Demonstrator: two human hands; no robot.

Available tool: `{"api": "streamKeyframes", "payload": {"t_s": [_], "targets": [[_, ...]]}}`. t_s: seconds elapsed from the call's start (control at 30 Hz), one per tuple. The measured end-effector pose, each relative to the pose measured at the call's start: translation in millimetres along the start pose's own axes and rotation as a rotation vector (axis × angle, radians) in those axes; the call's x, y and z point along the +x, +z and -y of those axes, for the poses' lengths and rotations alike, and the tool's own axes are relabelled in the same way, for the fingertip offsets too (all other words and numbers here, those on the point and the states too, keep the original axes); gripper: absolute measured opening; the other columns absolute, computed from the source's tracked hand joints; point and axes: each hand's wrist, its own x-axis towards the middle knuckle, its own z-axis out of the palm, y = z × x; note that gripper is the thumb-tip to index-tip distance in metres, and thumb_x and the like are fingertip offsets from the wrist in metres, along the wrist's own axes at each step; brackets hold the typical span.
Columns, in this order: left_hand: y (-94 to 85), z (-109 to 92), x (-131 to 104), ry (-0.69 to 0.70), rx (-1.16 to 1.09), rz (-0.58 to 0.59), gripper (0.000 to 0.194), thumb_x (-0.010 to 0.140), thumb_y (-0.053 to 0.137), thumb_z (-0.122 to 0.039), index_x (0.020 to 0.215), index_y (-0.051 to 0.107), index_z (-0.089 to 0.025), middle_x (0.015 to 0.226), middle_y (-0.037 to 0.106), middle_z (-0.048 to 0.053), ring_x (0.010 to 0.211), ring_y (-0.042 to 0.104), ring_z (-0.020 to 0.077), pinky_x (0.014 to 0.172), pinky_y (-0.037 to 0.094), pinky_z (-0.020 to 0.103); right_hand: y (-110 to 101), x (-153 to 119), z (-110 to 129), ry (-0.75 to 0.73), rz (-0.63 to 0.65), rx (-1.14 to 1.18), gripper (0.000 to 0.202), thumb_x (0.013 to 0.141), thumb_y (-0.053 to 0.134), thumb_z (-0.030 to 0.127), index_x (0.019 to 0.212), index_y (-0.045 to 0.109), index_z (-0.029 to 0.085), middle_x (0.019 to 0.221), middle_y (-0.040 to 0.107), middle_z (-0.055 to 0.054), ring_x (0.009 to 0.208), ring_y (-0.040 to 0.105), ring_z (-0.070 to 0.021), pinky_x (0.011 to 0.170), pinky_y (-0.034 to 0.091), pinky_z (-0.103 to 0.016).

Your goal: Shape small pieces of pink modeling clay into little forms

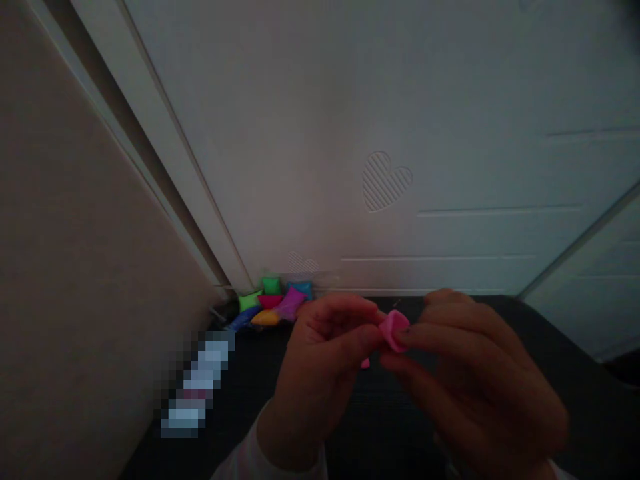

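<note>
A small pink lump [395,330] of soft, clay-like material is held between both hands above the dark table. My left hand [330,360] pinches its left side between thumb and fingers. From the right, my right hand [475,367] has its index fingertip pressed into the hollow of the lump, with the thumb below. Just under my left hand's fingertips, another bit of pink [365,363] shows on the table, partly hidden.
Several colourful packets [270,307] lie at the back left of the dark table [400,413]. A blurred-out pale strip [200,383] lies along the left edge. Behind stands a white panel [300,133] with embossed hearts; a brown wall [75,267] rises on the left.
</note>
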Motion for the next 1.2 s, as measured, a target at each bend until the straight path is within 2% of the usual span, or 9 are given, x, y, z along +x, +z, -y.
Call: {"api": "streamKeyframes", "payload": {"t_s": [0.27, 0.53, 0.77, 1.0, 1.2], "targets": [[2.1, -1.5, 0.2, -0.005, -0.037, 0.016, 0.015, 0.056, 0.082, -0.019, 0.068, 0.073, -0.020, 0.065, 0.071, -0.004, 0.056, 0.060, 0.0041, 0.051, 0.044, 0.009, -0.5, -2.0, 0.9, 0.001, -0.017, 0.016, 0.027, 0.073, 0.061, 0.000, 0.089, 0.063, 0.021, 0.071, 0.063, 0.002, 0.062, 0.053, -0.0116, 0.061, 0.049, -0.030], [1.3, -0.8, -1.4, -0.001, -0.058, 0.035, 0.016, 0.058, 0.079, -0.011, 0.069, 0.072, -0.020, 0.067, 0.072, -0.004, 0.059, 0.062, 0.0041, 0.055, 0.047, 0.009, 2.0, 2.4, 3.0, -0.011, -0.013, 0.032, 0.022, 0.074, 0.063, 0.005, 0.090, 0.062, 0.020, 0.071, 0.063, 0.001, 0.061, 0.056, -0.0119, 0.060, 0.049, -0.030], [2.5, -1.0, -1.0, 0.010, -0.056, 0.027, 0.017, 0.056, 0.081, -0.012, 0.068, 0.072, -0.022, 0.066, 0.071, -0.004, 0.059, 0.063, 0.0060, 0.056, 0.049, 0.011, 1.2, 0.7, 4.4, 0.031, -0.023, 0.046, 0.020, 0.075, 0.061, 0.004, 0.086, 0.063, 0.021, 0.068, 0.062, 0.002, 0.058, 0.055, -0.0108, 0.054, 0.049, -0.027], [1.3, -1.7, -1.7, -0.042, -0.029, 0.030, 0.018, 0.055, 0.082, -0.016, 0.070, 0.073, -0.020, 0.064, 0.069, -0.003, 0.057, 0.060, 0.0055, 0.054, 0.048, 0.011, 0.2, -2.0, 1.6, 0.002, 0.012, 0.078, 0.019, 0.077, 0.062, 0.006, 0.088, 0.062, 0.020, 0.072, 0.063, 0.001, 0.063, 0.056, -0.0122, 0.062, 0.050, -0.030], [-0.4, -1.3, -1.7, -0.015, -0.084, 0.106, 0.015, 0.059, 0.079, -0.011, 0.069, 0.073, -0.020, 0.067, 0.071, -0.005, 0.061, 0.063, 0.0045, 0.058, 0.050, 0.009, -0.7, -1.2, -0.1, -0.012, 0.025, 0.075, 0.018, 0.076, 0.065, 0.009, 0.091, 0.061, 0.019, 0.073, 0.062, 0.000, 0.065, 0.056, -0.0133, 0.056, 0.048, -0.027]]}}
